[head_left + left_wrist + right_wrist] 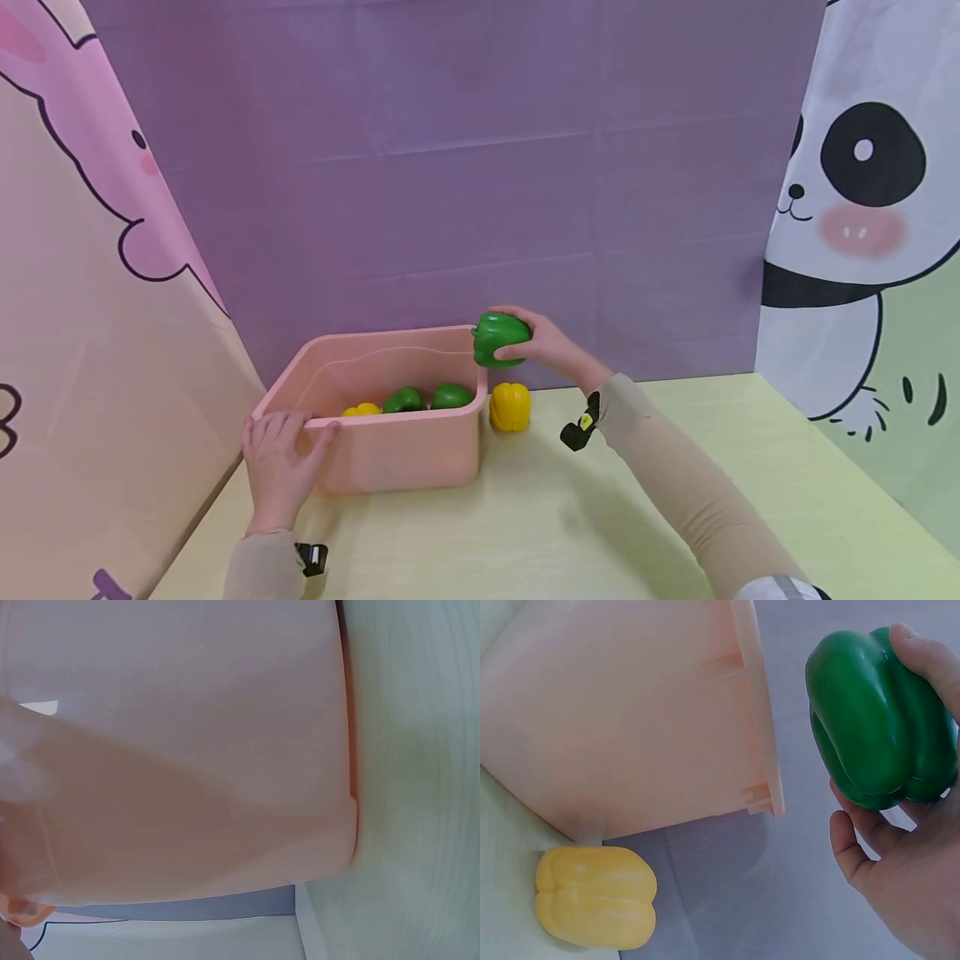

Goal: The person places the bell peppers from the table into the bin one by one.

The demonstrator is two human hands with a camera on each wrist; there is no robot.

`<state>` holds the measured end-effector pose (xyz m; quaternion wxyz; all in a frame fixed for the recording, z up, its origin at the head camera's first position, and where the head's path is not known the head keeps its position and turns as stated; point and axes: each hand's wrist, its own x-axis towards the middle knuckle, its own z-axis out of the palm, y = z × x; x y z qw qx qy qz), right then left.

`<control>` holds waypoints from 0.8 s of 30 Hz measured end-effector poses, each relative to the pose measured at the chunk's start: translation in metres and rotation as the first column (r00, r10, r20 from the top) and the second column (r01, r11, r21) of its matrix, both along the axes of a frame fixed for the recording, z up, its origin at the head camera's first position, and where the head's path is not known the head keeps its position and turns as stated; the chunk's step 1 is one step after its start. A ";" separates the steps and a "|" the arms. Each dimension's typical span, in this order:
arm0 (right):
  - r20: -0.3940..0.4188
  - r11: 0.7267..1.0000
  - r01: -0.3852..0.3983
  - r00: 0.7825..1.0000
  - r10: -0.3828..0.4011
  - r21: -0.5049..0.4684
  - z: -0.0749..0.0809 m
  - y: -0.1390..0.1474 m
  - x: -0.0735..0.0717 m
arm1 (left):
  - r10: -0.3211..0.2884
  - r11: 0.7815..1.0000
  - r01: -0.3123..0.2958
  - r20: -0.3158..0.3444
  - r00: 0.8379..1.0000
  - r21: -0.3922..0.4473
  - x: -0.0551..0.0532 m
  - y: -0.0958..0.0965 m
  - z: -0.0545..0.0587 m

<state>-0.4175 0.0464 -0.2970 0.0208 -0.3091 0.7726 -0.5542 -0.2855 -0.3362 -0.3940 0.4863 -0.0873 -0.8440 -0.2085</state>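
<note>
My right hand (551, 343) grips a green bell pepper (498, 338) in the air at the right rim of a pink plastic bin (397, 454). In the right wrist view the thumb and fingers curl round this green pepper (877, 720), apart from the bin's wall (645, 712). My left hand (281, 462) holds the bin's front left rim, fingers over the edge and thumb along it. Inside the bin lie two green peppers (452, 396) and part of a yellow one (362, 409); the front wall hides their lower parts. A yellow bell pepper (510, 407) stands on the table beside the bin.
The pale wooden table (600, 500) runs up to a purple cloth backdrop (487, 167). A printed panel with a panda (870, 250) stands at the right, another with a pink figure (90, 133) at the left, close to my left arm.
</note>
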 end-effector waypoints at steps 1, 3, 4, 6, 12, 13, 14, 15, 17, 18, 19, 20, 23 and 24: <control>-0.001 1.000 0.002 1.000 -0.002 0.001 0.000 -0.001 0.001 | 0.001 1.000 -0.001 0.000 1.000 0.000 0.000 0.000 0.000; -0.005 1.000 0.005 1.000 -0.005 0.001 -0.001 -0.002 0.001 | -0.001 1.000 0.001 -0.002 1.000 0.000 0.000 0.000 0.000; -0.007 1.000 0.007 1.000 -0.007 0.001 -0.001 -0.003 0.002 | -0.002 1.000 0.002 -0.002 1.000 -0.001 0.000 0.000 0.000; -0.008 1.000 0.000 1.000 0.000 -0.005 -0.002 -0.005 0.003 | -0.003 1.000 0.003 -0.002 1.000 -0.003 -0.001 0.000 0.000; -0.014 1.000 -0.007 1.000 0.007 -0.010 -0.003 -0.011 0.005 | -0.015 1.000 0.015 -0.024 1.000 -0.003 -0.003 -0.003 -0.001; -0.016 1.000 -0.006 1.000 0.006 -0.010 -0.004 -0.013 0.006 | -0.017 1.000 0.017 -0.029 0.999 -0.001 -0.003 -0.004 -0.002; -0.018 1.000 -0.005 1.000 0.005 -0.012 -0.004 -0.014 0.006 | -0.020 1.000 0.020 -0.032 0.999 0.001 -0.003 -0.005 -0.002; -0.016 1.000 -0.006 1.000 0.006 -0.017 -0.004 -0.016 0.007 | -0.021 1.000 0.021 -0.033 0.999 0.002 -0.003 -0.006 -0.002; -0.018 1.000 -0.010 1.000 0.009 -0.030 -0.005 -0.020 0.008 | -0.019 1.000 0.019 -0.031 0.999 0.003 -0.003 -0.008 -0.002; -0.019 0.999 -0.012 1.000 0.011 -0.037 -0.006 -0.022 0.009 | -0.020 1.000 0.020 -0.026 0.999 0.004 -0.002 -0.009 -0.002; -0.020 0.999 -0.017 1.000 0.017 -0.044 -0.006 -0.023 0.009 | -0.018 1.000 0.018 -0.021 1.000 0.005 -0.002 -0.010 -0.002; -0.017 0.998 -0.023 1.000 0.022 -0.051 -0.007 -0.025 0.010 | -0.017 1.000 0.017 -0.019 1.000 0.006 -0.001 -0.011 -0.002; -0.008 0.998 -0.044 0.999 0.044 -0.053 -0.008 -0.031 0.012 | -0.009 1.000 0.009 -0.024 1.000 0.010 0.002 -0.014 -0.001; -0.002 0.997 -0.051 0.999 0.051 -0.052 -0.008 -0.033 0.013 | -0.006 1.000 0.007 -0.025 1.000 0.012 0.004 -0.015 -0.001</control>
